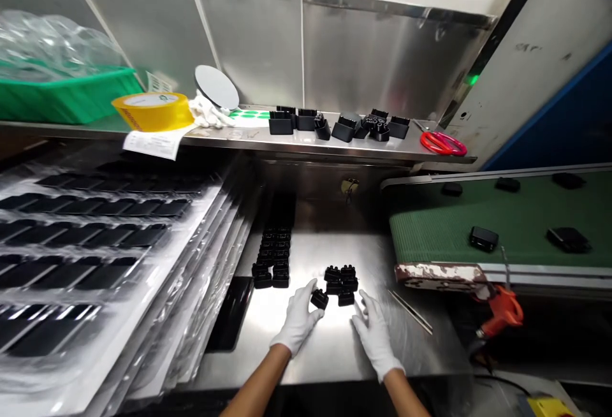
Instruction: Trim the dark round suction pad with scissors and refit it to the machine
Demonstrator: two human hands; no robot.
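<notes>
Both my hands wear white gloves and rest on a shiny steel worktop (329, 340). My left hand (300, 320) pinches a small black plastic part (319, 299) at its fingertips. My right hand (373, 331) lies beside a small cluster of black plastic parts (341, 282), its fingers stretched toward them and touching or nearly touching the nearest one. To the left of the cluster, two neat rows of the same black parts (272, 254) run away from me.
Clear plastic trays of black parts (95, 245) are stacked at the left. A green conveyor belt (502, 226) with several black parts runs at the right. A steel shelf (306, 139) holds black housings, yellow tape (153, 111), red scissors (443, 143) and a green bin (62, 95). An orange tool (502, 312) hangs below the conveyor.
</notes>
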